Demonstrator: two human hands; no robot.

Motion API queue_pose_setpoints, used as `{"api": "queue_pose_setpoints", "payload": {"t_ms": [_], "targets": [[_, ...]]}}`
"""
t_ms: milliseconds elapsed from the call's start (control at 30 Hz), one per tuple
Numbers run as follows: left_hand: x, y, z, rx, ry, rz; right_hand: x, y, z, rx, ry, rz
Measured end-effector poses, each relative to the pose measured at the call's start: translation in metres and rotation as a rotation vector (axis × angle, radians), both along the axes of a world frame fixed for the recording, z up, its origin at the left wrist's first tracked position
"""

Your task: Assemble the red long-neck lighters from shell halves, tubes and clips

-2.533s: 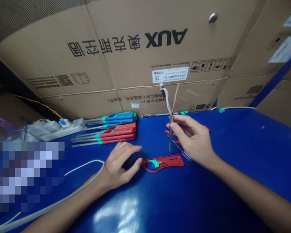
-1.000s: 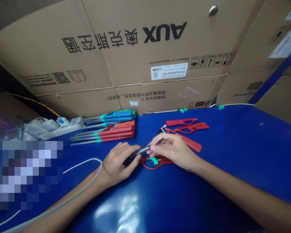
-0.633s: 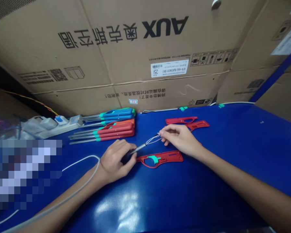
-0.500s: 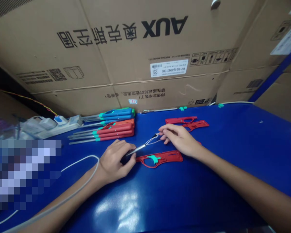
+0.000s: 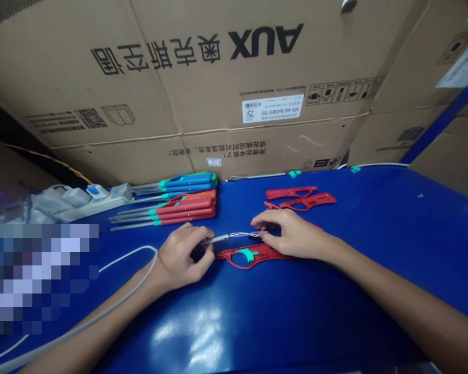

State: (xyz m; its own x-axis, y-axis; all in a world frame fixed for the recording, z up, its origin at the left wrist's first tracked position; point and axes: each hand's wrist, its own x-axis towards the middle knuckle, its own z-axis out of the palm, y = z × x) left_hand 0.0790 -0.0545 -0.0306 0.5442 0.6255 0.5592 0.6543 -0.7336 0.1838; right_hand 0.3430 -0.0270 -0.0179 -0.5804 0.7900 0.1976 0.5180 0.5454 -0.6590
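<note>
Seen from the head-worn camera, a person sat at a glossy blue workbench (image 5: 335,311) with both bare hands drawn close together over the work. The left hand (image 5: 181,257) was curled nearly shut around a dark grip at the end of a slim metal tube (image 5: 214,239), its fingers wrapped firmly enough to steady the piece, with the tube's tip pointing across toward the other hand. The right hand (image 5: 292,234) stayed partly open, its thumb and fingertips (image 5: 259,227) pinched on the far end of thin white wires (image 5: 242,235), which ran straight from the tube, apparently drawn taut between the two grips. Directly below the wires lay a red plastic lighter shell (image 5: 275,253) with a teal trigger piece (image 5: 246,254), placed just in front of the hands within easy reach. Two more red shells (image 5: 296,192) lay farther back near the right hand. Finished-looking long lighters were stacked by colour, red (image 5: 183,213) and blue (image 5: 187,182), away from the working area at the bench's back edge. Beside them sat a white power strip (image 5: 105,200), while a large AUX cardboard carton (image 5: 234,93) stood behind the bench.
</note>
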Motion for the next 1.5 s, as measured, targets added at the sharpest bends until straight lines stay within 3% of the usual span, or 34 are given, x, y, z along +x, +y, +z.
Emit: {"api": "queue_pose_setpoints", "payload": {"t_ms": [333,667,1133,1500], "targets": [[0.002,-0.001,0.003,0.017,-0.003,0.006,0.003,-0.002,0.009,0.011,-0.105,0.059],[0.004,-0.002,-0.002,-0.075,0.072,-0.103,-0.001,-0.009,0.013,-0.110,-0.091,0.068],[0.009,-0.004,0.005,-0.111,0.077,-0.188,0.005,-0.010,0.022,-0.093,-0.192,0.150],[0.008,-0.003,0.002,-0.080,0.079,-0.179,0.007,-0.010,0.024,-0.101,-0.260,0.188]]}}
